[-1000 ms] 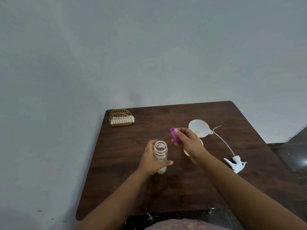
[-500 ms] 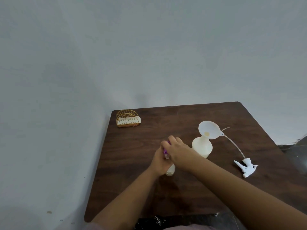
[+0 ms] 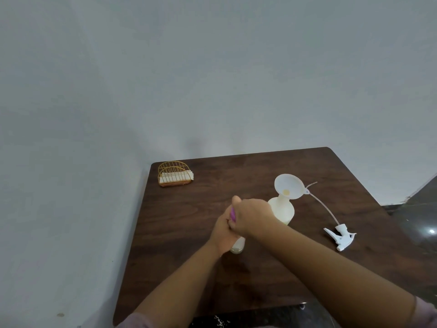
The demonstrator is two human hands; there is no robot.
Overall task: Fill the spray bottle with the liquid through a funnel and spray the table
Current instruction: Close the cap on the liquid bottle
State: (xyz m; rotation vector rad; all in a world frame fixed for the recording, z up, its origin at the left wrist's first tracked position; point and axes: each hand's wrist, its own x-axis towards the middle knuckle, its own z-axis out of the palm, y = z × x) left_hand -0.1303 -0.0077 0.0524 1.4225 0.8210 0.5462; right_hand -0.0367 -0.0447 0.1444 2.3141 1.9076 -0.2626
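At frame centre, the right hand (image 3: 250, 215) gripped the purple cap (image 3: 233, 214) directly atop the upright jar (image 3: 237, 245), which the left hand (image 3: 223, 230) clasped.

The bench (image 3: 179, 233) is dark brown wood with a streaked grain. The spray bottle (image 3: 282, 210) is creamy white, and the funnel (image 3: 289, 185) in its neck is white with a pale yellow spot at its centre. The sprayer head (image 3: 340, 237) is white, with a pale translucent tube (image 3: 324, 207). The cap (image 3: 233, 214) is purple; the small bottle (image 3: 237, 246) beneath it shows whitish. The wire holder (image 3: 175, 174) is golden, holding white napkins (image 3: 176, 178). The wall (image 3: 212, 67) is plain pale grey, and the sleeve (image 3: 425, 311) is dusty pink.
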